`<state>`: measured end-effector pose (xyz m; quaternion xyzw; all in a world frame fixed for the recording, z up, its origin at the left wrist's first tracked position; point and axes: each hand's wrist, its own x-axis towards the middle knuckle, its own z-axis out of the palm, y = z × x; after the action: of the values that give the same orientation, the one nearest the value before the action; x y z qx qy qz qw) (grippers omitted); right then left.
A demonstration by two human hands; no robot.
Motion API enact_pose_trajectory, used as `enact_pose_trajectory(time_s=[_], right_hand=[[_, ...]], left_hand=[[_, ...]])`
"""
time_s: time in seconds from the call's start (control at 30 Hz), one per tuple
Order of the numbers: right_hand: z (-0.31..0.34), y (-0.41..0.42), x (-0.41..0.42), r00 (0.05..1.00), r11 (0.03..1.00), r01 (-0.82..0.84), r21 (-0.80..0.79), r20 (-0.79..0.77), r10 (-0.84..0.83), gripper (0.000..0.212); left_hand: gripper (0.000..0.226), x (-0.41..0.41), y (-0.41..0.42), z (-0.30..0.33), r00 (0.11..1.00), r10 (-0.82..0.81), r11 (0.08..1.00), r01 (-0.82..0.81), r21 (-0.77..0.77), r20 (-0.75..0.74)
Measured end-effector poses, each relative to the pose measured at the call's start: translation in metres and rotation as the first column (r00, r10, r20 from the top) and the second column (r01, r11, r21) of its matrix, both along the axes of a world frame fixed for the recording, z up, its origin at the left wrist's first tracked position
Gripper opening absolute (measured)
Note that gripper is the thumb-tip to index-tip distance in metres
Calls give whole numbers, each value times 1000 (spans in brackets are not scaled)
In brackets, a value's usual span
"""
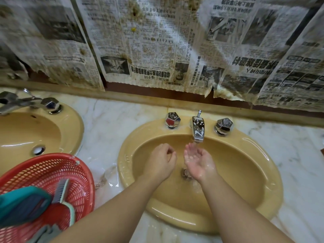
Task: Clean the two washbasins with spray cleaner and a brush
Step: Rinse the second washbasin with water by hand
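Both my hands are over the right yellow washbasin [242, 183]. My right hand [198, 162] lies palm up, cupped under water running from the chrome tap [198, 128], and holds nothing. Beside it my left hand [160, 161] is back up with fingers loosely curled, also holding nothing. The left yellow washbasin [26, 132] sits at the far left. A brush with a green edge [64, 195] lies in the red basket [52, 169]. I see no spray bottle clearly.
A teal-and-blue object [22, 206] also lies in the red basket on the wet marble counter [108, 123]. Two chrome knobs [172, 120] [224, 126] flank the tap. Stained newspaper [157, 50] hangs on the wall behind.
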<state>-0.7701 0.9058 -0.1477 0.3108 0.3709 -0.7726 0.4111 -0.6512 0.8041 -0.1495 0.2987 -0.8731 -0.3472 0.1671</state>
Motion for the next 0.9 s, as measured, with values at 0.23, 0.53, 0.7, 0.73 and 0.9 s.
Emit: enact_pose_trajectory(time_s=[0.23, 0.53, 0.7, 0.73, 0.9], right_hand=[[33, -61, 30, 994, 986, -96, -134, -63, 88, 24], [51, -116, 29, 431, 689, -477, 546, -538, 725, 15], [9, -56, 23, 689, 767, -306, 564, -424, 588, 34], [2, -45, 23, 768, 801, -305, 516, -363, 527, 36], [-6, -4, -2, 991, 989, -92, 117, -90, 103, 31]], left_hand=[[69, -14, -69, 10, 935, 182, 952, -90, -292, 305], [81, -26, -116, -5, 760, -193, 769, 510, -385, 621], [85, 17, -101, -19, 877, 0, 894, 215, -392, 481], [85, 25, -93, -21, 881, 52, 910, 153, -386, 471], [88, 60, -36, -24, 875, 262, 937, -130, -324, 408]])
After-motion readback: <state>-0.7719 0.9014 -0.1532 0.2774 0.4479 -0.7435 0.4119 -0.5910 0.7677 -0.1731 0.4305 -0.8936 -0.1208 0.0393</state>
